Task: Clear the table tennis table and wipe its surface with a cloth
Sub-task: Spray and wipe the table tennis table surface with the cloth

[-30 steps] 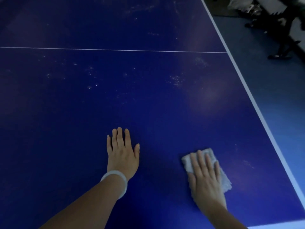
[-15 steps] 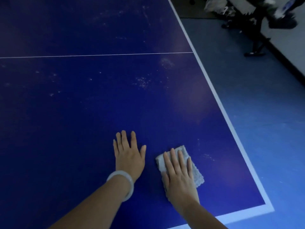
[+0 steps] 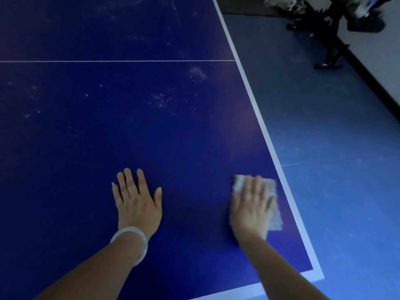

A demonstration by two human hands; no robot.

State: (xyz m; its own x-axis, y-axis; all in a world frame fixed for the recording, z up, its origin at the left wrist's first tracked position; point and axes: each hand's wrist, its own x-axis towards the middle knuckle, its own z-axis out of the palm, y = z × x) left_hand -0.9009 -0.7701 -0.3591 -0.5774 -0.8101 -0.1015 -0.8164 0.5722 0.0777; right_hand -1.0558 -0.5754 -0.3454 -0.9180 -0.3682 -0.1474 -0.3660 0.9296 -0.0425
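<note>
The dark blue table tennis table (image 3: 108, 137) fills most of the view, with white edge lines and a thin white centre line. My right hand (image 3: 251, 208) lies flat with straight fingers on a folded white cloth (image 3: 273, 213), pressing it onto the surface close to the table's right edge near the front right corner. My left hand (image 3: 136, 200), a pale bangle on its wrist, rests flat on the bare surface to the left. Pale dusty specks (image 3: 161, 100) dot the surface farther away.
To the right of the table is blue floor (image 3: 337, 148). At the top right stand black metal legs of some equipment (image 3: 331, 55) beside a pale wall with a dark skirting.
My right hand has slid the cloth to the right, away from my left hand and toward the table's right edge. The left hand stays planted flat.
</note>
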